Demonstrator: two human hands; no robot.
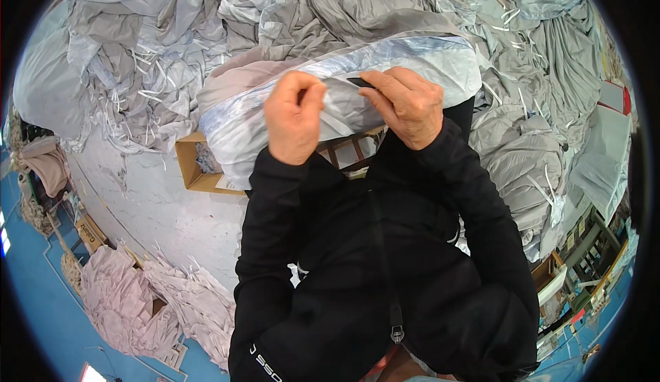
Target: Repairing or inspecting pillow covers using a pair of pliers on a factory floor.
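Note:
Across my lap lies a bunched cloth [440, 66] in white and pale blue, with a pinkish-grey layer along its far side. My left hand [294, 115] is closed above the cloth's middle, thumb and forefinger curled together; whatever they pinch is too small to make out. To its right, my right hand [407, 104] grips a small black pointed tool [358, 82], its tip toward the left hand. Most of that tool is hidden inside the fingers, so its exact kind does not show. A short gap separates the two hands.
Heaps of grey and pale blue cloth [330, 4] with white ties surround me ahead and on both sides. An open cardboard box [187, 165] holding scraps stands left of my lap. Pink cloth [124, 299] is piled lower left, on the blue floor [62, 344].

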